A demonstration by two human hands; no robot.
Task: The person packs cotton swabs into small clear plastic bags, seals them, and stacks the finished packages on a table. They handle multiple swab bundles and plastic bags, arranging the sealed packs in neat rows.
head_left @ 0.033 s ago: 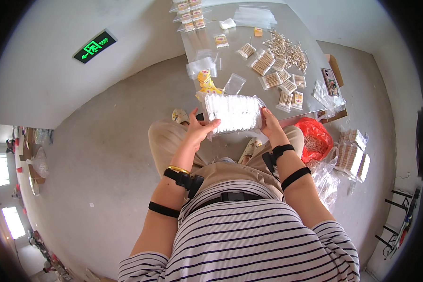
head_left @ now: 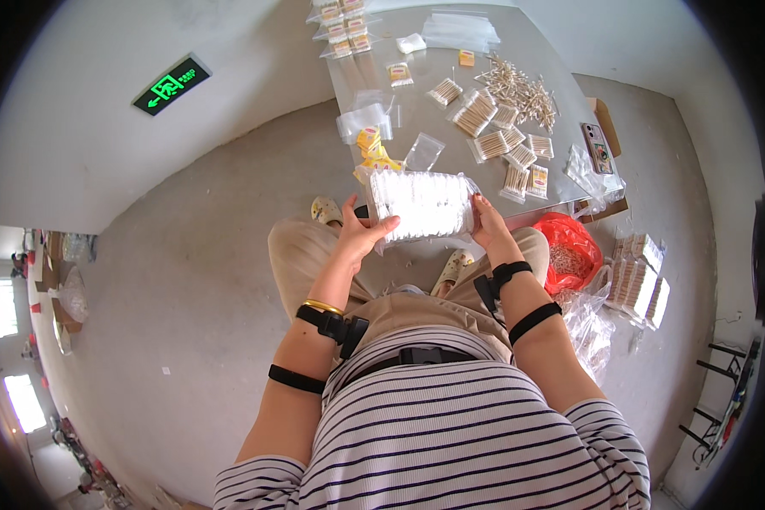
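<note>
Between my two hands, over my lap at the table's near edge, is a plastic-wrapped pack of cotton swabs [head_left: 423,204]. Its white, ribbed face is overexposed, so single swabs are hard to make out. My left hand [head_left: 364,235] grips the left end, thumb on the near face. At the opposite end, my right hand [head_left: 488,223] closes round the corner; some of its fingers are hidden behind the pack. Just beyond it on the table lie yellow printed cards [head_left: 374,151] and a small clear bag [head_left: 424,152].
Loose cotton swabs [head_left: 523,93] lie heaped on the metal table [head_left: 442,110], beside several small bagged bundles [head_left: 474,113]. A phone [head_left: 597,149] rests at the right edge. On the floor at right are a red plastic bag [head_left: 568,251] and stacked swab packs [head_left: 636,276].
</note>
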